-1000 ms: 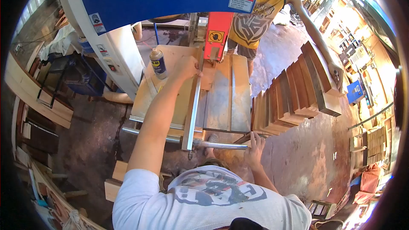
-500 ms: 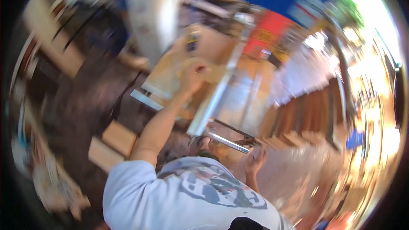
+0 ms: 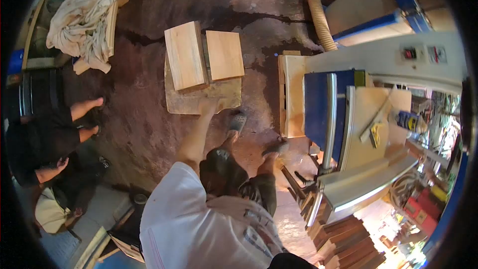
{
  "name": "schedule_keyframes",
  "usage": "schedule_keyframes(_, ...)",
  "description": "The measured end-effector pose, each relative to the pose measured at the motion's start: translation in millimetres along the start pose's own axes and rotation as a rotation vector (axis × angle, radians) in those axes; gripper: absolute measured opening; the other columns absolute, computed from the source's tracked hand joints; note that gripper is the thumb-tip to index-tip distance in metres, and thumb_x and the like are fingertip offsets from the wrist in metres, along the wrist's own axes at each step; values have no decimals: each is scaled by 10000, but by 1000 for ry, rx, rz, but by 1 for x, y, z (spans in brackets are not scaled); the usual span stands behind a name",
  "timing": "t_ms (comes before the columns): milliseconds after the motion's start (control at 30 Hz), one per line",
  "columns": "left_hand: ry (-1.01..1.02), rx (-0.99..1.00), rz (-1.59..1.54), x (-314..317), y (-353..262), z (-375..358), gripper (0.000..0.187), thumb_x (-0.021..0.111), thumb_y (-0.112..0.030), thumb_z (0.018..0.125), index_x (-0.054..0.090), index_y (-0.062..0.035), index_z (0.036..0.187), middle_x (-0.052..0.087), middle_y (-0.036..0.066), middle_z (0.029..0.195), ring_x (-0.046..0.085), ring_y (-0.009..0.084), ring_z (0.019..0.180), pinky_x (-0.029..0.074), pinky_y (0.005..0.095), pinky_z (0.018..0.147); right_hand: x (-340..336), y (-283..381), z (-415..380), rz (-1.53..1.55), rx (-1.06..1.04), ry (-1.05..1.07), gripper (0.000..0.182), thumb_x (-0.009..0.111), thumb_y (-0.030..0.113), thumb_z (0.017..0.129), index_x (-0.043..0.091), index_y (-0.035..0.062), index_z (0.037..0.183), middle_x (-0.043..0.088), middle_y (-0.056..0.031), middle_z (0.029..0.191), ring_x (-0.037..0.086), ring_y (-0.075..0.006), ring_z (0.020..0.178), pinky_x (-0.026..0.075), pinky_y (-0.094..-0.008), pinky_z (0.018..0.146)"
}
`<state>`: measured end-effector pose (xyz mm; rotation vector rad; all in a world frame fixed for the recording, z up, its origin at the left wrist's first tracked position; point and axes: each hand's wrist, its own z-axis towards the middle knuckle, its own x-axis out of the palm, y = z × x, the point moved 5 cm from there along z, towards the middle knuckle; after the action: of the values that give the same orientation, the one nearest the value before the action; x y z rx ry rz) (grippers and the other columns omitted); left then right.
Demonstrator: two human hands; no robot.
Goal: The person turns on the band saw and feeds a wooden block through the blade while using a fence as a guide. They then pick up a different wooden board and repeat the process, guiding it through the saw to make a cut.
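My left hand [image 3: 208, 105] is stretched out at the near edge of a low, worn board [image 3: 226, 94], its fingers apart and slightly blurred. Whether it touches the board cannot be made out. Two light wooden pieces lie on this board, just beyond the hand: a thicker block [image 3: 185, 56] on the left and a flatter-looking piece [image 3: 225, 55] on the right, with a narrow gap between them. My right hand does not show.
A table saw with a metal fence [image 3: 368, 182] stands at the right, with a yellow-handled tool [image 3: 374, 135] on its top. Stacked wood strips [image 3: 348, 244] are below. Another person [image 3: 45, 144] is at the left. Cloth [image 3: 82, 25] hangs over a bench at the upper left.
The view has swung left from the saw toward the floor. My left hand has gone from above the saw table to the low board; my right hand has left view.
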<state>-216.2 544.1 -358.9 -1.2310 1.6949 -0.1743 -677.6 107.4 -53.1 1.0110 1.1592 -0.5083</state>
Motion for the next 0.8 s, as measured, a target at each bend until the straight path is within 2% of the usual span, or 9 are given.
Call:
schedule_keyframes(67, 231, -38, 175, 1, -60, 15, 936, 826, -512, 808, 517, 77, 1467, 602, 301, 1430, 598, 448, 1314, 484, 494, 1103, 16, -10, -10, -3, 77, 210, 560, 619, 44, 863, 576, -36, 1416, 644, -244, 1318, 642, -381, 1123, 506, -456, 939)
schedule_keyframes(133, 222, 87, 209, 31, -79, 50, 1157, 825, -600, 789, 335, 99, 1570, 468, 351, 1536, 456, 457, 1448, 410, 497, 1182, 30, -26, -25, -11, 206, 426, 554, 617, 39, 867, 577, -37, 1415, 649, -239, 1315, 650, -373, 1111, 515, -447, 924)
schedule_keyframes(300, 20, -120, 226, 88, -81, 146, 1470, 837, -711, 720, 20, 112, 1624, 142, 405, 1660, 134, 499, 1578, 174, 533, 1292, 34, -80, -71, -89, 568, 885, 539, 613, 27, 879, 579, -37, 1413, 661, -227, 1308, 671, -353, 1081, 536, -424, 886)
schedule_keyframes(433, -149, -171, 163, 80, -113, 186, 1481, 870, -696, 695, 35, 95, 1628, 220, 380, 1639, 222, 483, 1550, 207, 544, 1275, 20, -104, -85, -172, 710, 981, 528, 609, 17, 888, 581, -38, 1412, 670, -217, 1303, 687, -337, 1056, 552, -406, 856)
schedule_keyframes(533, -100, 12, 277, 83, -127, 199, 1406, 881, -636, 725, 78, 84, 1627, 247, 363, 1627, 276, 478, 1524, 262, 555, 1247, 2, -117, -91, -201, 730, 1016, 519, 606, 10, 895, 582, -38, 1411, 678, -210, 1299, 699, -325, 1038, 565, -392, 833)
schedule_keyframes(600, -66, 189, 317, 80, -111, 180, 1362, 880, -604, 745, 97, 74, 1630, 247, 360, 1627, 289, 476, 1518, 279, 559, 1239, -6, -128, -92, -214, 624, 1075, 513, 604, 5, 900, 583, -39, 1410, 683, -205, 1296, 707, -317, 1026, 573, -383, 818)
schedule_keyframes(700, 64, 150, 270, 80, -85, 137, 1343, 876, -582, 755, 95, 61, 1638, 227, 350, 1646, 253, 483, 1533, 234, 566, 1260, -1, -146, -93, -216, 203, 1150, 504, 602, -2, 906, 584, -39, 1409, 690, -197, 1292, 720, -305, 1007, 586, -370, 796)
schedule_keyframes(767, 46, 169, 528, 95, -60, 109, 1358, 875, -592, 747, 79, 40, 1648, 194, 341, 1667, 200, 488, 1555, 188, 583, 1272, 21, -57, -63, -5, 787, 984, 501, 586, -12, 943, 546, -51, 1441, 721, -182, 1236, 733, -243, 880, 584, -307, 711)
schedule_keyframes(800, 39, 181, 656, 100, -56, 95, 1366, 875, -597, 743, 70, 29, 1653, 178, 336, 1677, 174, 490, 1566, 164, 592, 1278, 23, -105, -72, 76, 594, 1000, 534, 662, 85, 942, 532, -37, 1445, 727, -176, 1193, 750, -241, 903, 631, -333, 703)
